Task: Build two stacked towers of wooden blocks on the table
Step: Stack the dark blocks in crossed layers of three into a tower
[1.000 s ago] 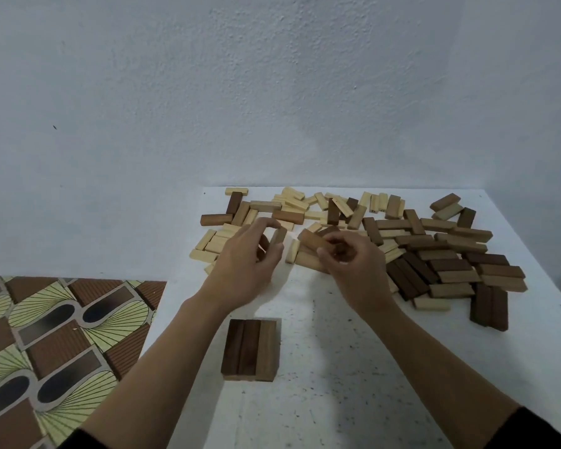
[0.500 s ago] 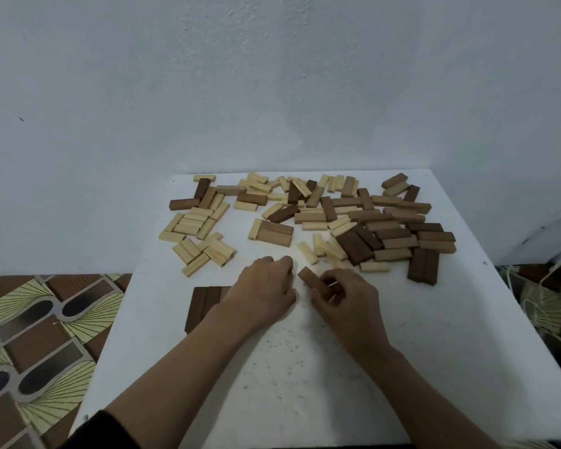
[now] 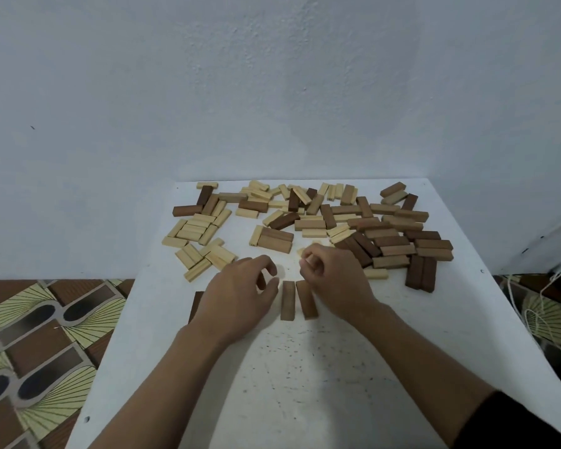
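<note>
Loose blocks [image 3: 305, 224] all over the far tabletop [image 3: 305, 384]. Nearer, two blocks [image 3: 288, 301] sit side by side between the left hand [image 3: 240, 296] and right hand [image 3: 334, 283].

1 left hand [image 3: 240, 294], 1 right hand [image 3: 336, 283], 1 table [image 3: 305, 384], 2 paired brown blocks [image 3: 288, 301], plus loose blocks [image 3: 337, 222] beyond counting.

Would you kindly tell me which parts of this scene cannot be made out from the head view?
- Dark blocks: head view, mostly behind the left hand; their number is unclear.
- Left hand's grip: head view, a dark shape under its curled fingers may be a block, but this cannot be told.
- Right hand: head view, its curled fingers hide whether it holds anything.
</note>
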`<state>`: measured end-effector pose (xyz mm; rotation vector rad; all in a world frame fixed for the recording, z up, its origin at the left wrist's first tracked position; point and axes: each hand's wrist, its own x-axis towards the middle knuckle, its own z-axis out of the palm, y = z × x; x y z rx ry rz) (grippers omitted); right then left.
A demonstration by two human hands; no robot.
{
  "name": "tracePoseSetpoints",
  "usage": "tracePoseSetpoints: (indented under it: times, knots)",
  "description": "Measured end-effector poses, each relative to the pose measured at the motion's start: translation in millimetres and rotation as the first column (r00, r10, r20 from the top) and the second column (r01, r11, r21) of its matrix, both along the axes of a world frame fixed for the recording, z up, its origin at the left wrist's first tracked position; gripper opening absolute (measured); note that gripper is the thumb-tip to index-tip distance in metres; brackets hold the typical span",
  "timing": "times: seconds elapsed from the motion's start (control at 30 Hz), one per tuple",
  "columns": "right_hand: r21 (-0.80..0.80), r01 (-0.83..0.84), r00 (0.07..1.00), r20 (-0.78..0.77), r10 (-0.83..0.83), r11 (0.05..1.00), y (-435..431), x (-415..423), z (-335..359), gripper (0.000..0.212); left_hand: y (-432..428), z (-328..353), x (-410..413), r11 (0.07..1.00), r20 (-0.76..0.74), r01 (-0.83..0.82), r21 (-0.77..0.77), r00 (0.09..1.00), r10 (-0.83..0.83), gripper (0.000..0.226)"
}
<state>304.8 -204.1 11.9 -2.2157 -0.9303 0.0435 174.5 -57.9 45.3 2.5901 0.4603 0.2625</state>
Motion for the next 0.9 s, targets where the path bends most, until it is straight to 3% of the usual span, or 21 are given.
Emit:
tracePoseSetpoints:
  times: [0.23, 0.43, 0.77, 0.9]
  knots:
    - [-0.186, -0.058, 0.97, 0.223, 0.1, 0.981, 45.4, 26.5, -15.7, 0.024, 23.9, -0.4, -10.9, 0.999, 0.043, -0.04, 0.005, 0.998, 0.04, 0.013]
    - [-0.346, -0.044, 0.952, 0.271, 0.145, 0.937, 58.2, 30.8, -19.5, 0.027, 28.4, -10.0, -16.7, 1.0, 0.114, -0.022, 0.006, 0.993, 0.021, 0.012]
    - [-0.283, -0.088, 0.929, 0.322, 0.181, 0.955, 62.4, 26.9, -26.1, 0.013, 8.6, -15.7, -23.2, 0.999, 0.176, 0.04, -0.006, 0.984, -0.038, 0.009]
    - [-0.172, -0.118, 0.951, 0.265, 0.161, 0.978, 57.1, 23.4, -26.3, 0.013, -0.3, -16.0, -24.8, 0.998, 0.164, 0.069, 0.003, 0.984, -0.069, 0.011]
